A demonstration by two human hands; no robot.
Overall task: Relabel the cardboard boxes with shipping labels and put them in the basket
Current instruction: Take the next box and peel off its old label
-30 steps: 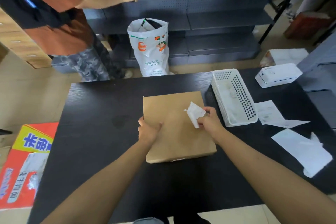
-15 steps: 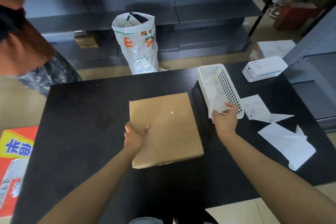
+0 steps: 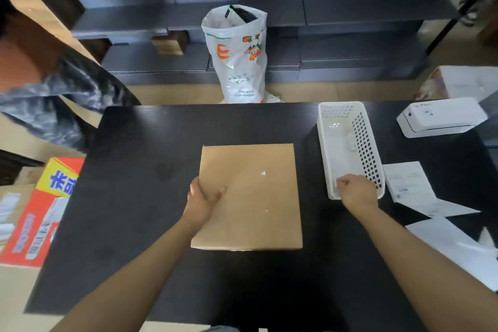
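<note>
A flat brown cardboard box (image 3: 253,197) lies in the middle of the black table (image 3: 134,197). Only small white scraps of label (image 3: 263,173) remain on its top. My left hand (image 3: 202,199) grips the box's left edge, thumb on top. A white perforated basket (image 3: 367,143) stands just right of the box, with some crumpled white paper inside. My right hand (image 3: 357,191) hovers over the basket's near end with its fingers curled; no paper shows in them.
Printed shipping labels (image 3: 407,180) and white backing sheets (image 3: 452,242) lie right of the basket. A white label printer (image 3: 442,116) sits at the far right. Another person (image 3: 54,94) stands at the table's left corner. A plastic bag (image 3: 237,56) and a red carton (image 3: 37,213) are on the floor.
My right hand carried the peeled white label from the box over to the basket's near end, and the label is no longer visible. My left hand stayed on the box's left edge.
</note>
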